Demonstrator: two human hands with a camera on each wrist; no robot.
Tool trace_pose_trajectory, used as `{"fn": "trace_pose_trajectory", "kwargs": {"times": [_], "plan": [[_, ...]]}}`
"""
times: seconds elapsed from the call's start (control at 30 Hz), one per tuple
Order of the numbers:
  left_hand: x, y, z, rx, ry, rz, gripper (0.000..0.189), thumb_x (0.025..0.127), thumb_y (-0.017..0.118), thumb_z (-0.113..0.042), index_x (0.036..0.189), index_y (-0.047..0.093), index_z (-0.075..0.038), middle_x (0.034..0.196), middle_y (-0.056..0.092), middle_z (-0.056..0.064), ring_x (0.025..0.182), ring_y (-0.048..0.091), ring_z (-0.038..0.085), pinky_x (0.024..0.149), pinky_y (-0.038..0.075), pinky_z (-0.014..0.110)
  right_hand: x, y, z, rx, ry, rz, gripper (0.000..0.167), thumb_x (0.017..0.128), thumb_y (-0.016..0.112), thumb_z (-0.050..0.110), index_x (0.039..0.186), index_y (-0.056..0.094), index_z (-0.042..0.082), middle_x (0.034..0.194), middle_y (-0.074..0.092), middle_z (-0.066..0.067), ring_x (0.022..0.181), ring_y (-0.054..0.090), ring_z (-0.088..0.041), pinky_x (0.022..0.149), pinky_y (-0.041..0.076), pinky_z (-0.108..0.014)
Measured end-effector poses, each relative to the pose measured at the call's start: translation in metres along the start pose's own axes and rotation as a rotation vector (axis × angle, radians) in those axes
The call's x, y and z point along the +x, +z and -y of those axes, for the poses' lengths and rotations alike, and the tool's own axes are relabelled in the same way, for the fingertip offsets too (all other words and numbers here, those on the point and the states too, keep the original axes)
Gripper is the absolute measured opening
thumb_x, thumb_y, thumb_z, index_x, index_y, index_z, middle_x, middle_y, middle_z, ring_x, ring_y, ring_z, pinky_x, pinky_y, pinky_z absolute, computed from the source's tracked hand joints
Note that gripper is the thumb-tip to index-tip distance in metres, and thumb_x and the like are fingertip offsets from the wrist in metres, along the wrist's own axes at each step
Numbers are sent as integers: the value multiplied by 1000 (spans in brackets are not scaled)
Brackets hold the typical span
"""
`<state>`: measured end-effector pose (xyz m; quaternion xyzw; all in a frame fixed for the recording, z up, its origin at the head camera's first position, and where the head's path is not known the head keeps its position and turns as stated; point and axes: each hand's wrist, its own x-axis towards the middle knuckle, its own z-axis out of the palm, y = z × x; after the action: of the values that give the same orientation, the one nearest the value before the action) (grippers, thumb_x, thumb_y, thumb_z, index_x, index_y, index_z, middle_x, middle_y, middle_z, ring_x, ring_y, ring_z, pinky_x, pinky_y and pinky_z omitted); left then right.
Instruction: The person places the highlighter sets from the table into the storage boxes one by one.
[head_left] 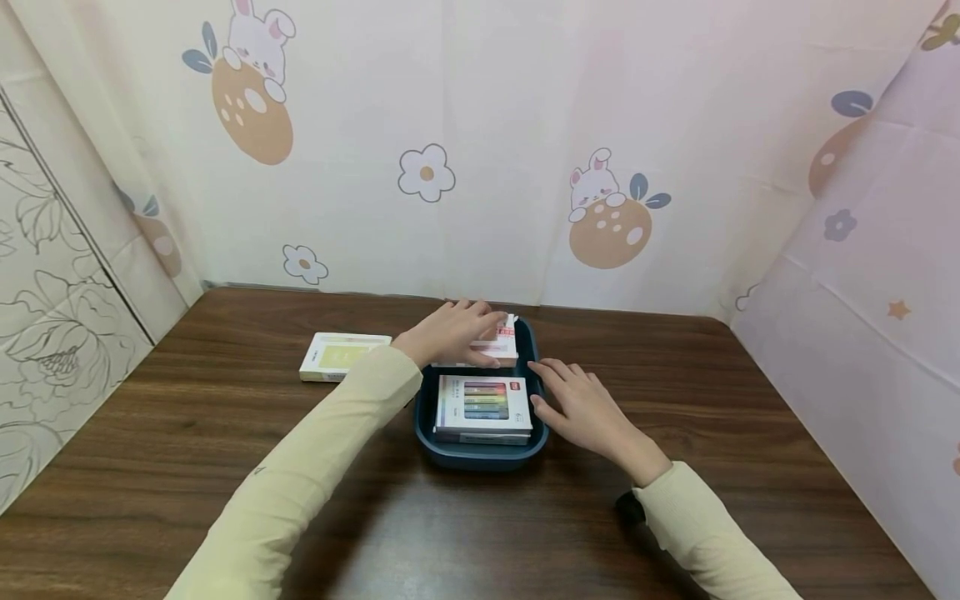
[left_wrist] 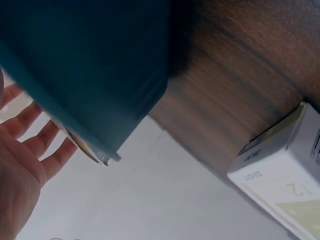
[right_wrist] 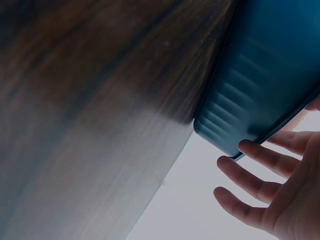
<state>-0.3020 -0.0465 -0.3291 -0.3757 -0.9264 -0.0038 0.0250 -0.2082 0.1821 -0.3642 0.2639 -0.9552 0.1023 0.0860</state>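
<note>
A dark blue plastic bin (head_left: 480, 458) stands on the table with boxes inside. In its front part lies a white box of coloured pens or sticks (head_left: 483, 408), seen through a window. Behind that is another white box (head_left: 498, 354) with red print, partly covered by my left hand (head_left: 453, 333). The left hand's fingers are extended over this rear box; whether they press on it I cannot tell. On the bin's right side, my right hand (head_left: 581, 408) rests its loosely spread fingertips at the rim. The right wrist view shows these fingers (right_wrist: 267, 160) by the bin's edge.
A white and yellow-green box (head_left: 337, 354) lies on the wooden table (head_left: 480, 533), left of the bin. A patterned curtain (head_left: 510, 100) hangs behind the table's back edge, and another pale sheet (head_left: 862, 333) hangs along the right.
</note>
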Motion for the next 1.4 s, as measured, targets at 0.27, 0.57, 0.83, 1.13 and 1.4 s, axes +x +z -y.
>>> {"fn": "trace_pose_trajectory", "kwargs": {"times": [0.27, 0.57, 0.83, 1.13, 1.4], "plan": [[7, 12, 0, -7, -7, 42, 78, 80, 54, -62, 142, 32, -20, 133, 46, 5, 120, 46, 24, 101, 38, 41, 0, 1, 0, -3, 0, -1, 50, 91, 49, 34, 135, 44, 11, 133, 47, -13, 117, 48, -32, 91, 40, -53], [13, 19, -1, -41, -24, 81, 77, 81, 51, -62, 143, 30, -21, 135, 45, 6, 121, 45, 26, 102, 36, 41, 0, 1, 0, -2, -2, 4, 50, 91, 49, 34, 135, 43, 10, 134, 47, -14, 117, 48, -32, 91, 40, -55], [21, 31, 4, -20, -22, 94, 79, 81, 47, -66, 143, 29, -22, 135, 45, 5, 120, 47, 25, 100, 39, 40, 0, 0, 0, 8, 7, 16, 50, 91, 50, 34, 135, 43, 10, 135, 46, -14, 118, 47, -33, 92, 38, -58], [22, 35, 3, -32, -27, 115, 78, 81, 47, -65, 143, 28, -22, 136, 43, 5, 121, 45, 24, 103, 36, 41, -1, 0, 0, 23, 8, 18, 50, 91, 49, 33, 135, 43, 10, 135, 46, -14, 118, 47, -34, 93, 37, -60], [19, 37, 3, -58, -24, 117, 77, 83, 44, -64, 145, 25, -22, 140, 40, 5, 125, 41, 25, 104, 33, 43, -1, -1, 0, 22, 6, 31, 50, 92, 46, 34, 136, 42, 11, 136, 45, -14, 119, 46, -33, 94, 37, -58]]}}
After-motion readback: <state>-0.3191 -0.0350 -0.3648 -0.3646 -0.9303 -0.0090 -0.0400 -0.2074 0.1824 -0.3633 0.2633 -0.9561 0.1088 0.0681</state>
